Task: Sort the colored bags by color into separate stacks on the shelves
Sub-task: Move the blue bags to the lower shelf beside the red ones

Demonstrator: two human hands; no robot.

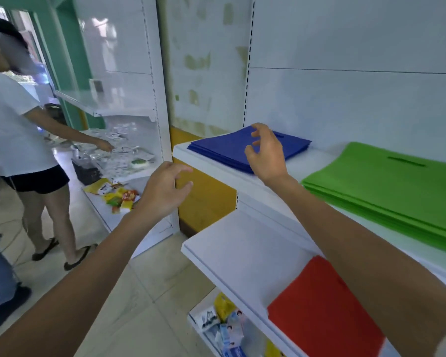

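A stack of blue bags point(224, 148) lies at the left end of the upper white shelf point(216, 171). A stack of green bags point(386, 191) lies to its right on the same shelf. On the lower shelf point(232, 253) lies a red bag point(319, 313), partly hidden by my right forearm. My right hand point(267, 153) hovers over the blue stack with fingers loosely spread and holds nothing. My left hand point(165, 189) hangs in the air left of the shelf's end, fingers relaxed and empty.
Another person point(23, 140) in a white shirt stands at the left and reaches into a neighbouring white shelf unit point(129, 161) with packets on it. Snack packets point(119, 197) lie on its low shelf. Small packages point(224, 328) sit on the bottom shelf below me. The floor is tiled.
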